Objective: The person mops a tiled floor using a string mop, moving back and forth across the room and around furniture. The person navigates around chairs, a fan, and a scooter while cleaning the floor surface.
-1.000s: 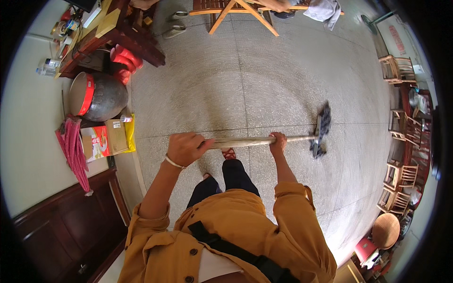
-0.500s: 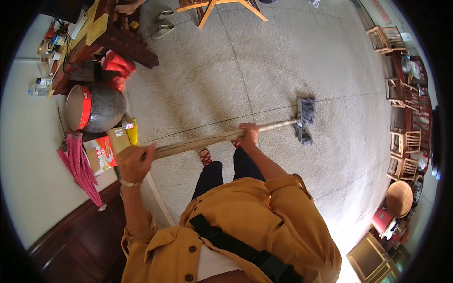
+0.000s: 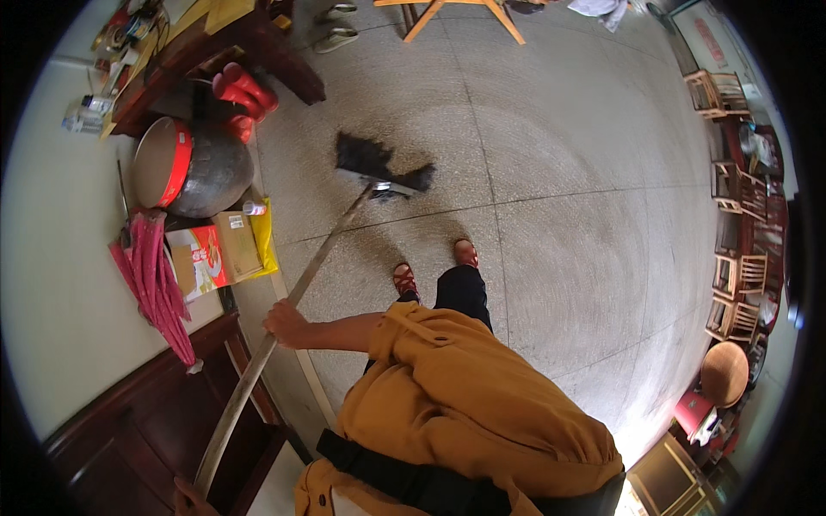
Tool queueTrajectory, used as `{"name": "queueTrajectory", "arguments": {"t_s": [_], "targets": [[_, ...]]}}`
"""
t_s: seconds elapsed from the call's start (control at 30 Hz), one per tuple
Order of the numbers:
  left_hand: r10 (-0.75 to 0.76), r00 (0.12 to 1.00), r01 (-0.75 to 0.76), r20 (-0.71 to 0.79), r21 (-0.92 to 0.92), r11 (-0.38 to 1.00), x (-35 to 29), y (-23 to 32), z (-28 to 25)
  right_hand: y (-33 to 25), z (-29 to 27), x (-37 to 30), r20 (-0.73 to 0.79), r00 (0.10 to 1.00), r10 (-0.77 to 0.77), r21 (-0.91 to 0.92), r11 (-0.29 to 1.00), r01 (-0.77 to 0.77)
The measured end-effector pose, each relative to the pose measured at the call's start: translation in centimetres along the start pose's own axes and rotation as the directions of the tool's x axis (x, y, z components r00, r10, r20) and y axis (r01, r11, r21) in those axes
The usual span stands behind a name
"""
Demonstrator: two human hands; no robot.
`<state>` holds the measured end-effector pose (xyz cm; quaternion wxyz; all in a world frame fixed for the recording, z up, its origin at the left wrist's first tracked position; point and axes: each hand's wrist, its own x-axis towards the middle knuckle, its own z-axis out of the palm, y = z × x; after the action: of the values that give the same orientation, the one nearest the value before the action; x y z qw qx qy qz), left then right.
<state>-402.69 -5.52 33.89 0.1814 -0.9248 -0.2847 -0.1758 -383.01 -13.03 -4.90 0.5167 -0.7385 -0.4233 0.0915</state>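
A mop with a long wooden handle [image 3: 323,258] slants up from the lower left. Its wide head with dark, shaggy strands [image 3: 372,159] lies flat on the speckled floor, ahead and to the left of my feet. Midway along the handle, my right hand [image 3: 286,324] is closed round the wood, its arm reaching across my body. At the lower edge my left hand [image 3: 191,499] grips the handle's upper end; part of that hand is cut off by the picture.
Along the left wall stand a pink folded umbrella [image 3: 157,279], cardboard boxes [image 3: 237,243], a large dark jar [image 3: 211,168] and red boots [image 3: 245,95] beside a wooden table [image 3: 258,43]. Wooden chairs [image 3: 736,189] line the right side. Ahead are pale shoes [image 3: 335,39] and wooden legs [image 3: 426,19].
The mop head has swept from the right across to the left in front of me. Both hands have shifted: the right one leftward, the left one down toward the lower edge.
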Motion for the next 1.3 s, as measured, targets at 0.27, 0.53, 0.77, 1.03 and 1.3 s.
{"name": "queueTrajectory", "arguments": {"t_s": [0.27, 0.53, 0.77, 1.03, 1.3], "targets": [[-0.165, 0.986, 0.165, 0.008, -0.101, 0.981, 2.0, 2.7, -1.3, -0.6, 4.2, 3.7, 0.44, 0.898, -0.011, -0.133, 0.988, 0.077], [0.008, 0.999, -0.012, -0.034, -0.108, 0.994, 8.5, 9.0, 1.1, 5.7, -9.6, 3.9, 0.23, 0.967, 0.111, -0.13, 0.988, -0.083], [0.153, 0.988, -0.152, -0.031, -0.425, 0.892, 19.0, 28.1, 4.6, 16.6, -32.2, 0.4, -0.162, 0.958, 0.236, -0.216, 0.939, -0.268], [0.638, 0.768, -0.514, -0.059, -0.651, 0.559, 21.0, 58.2, 10.4, 31.5, -53.8, -16.8, -0.599, 0.593, 0.537, -0.22, 0.602, -0.767], [0.853, 0.438, -0.625, -0.283, -0.778, 0.062, 13.7, 78.5, 11.6, 34.2, -59.7, -39.7, -0.743, 0.329, 0.583, -0.132, 0.355, -0.926]]}}
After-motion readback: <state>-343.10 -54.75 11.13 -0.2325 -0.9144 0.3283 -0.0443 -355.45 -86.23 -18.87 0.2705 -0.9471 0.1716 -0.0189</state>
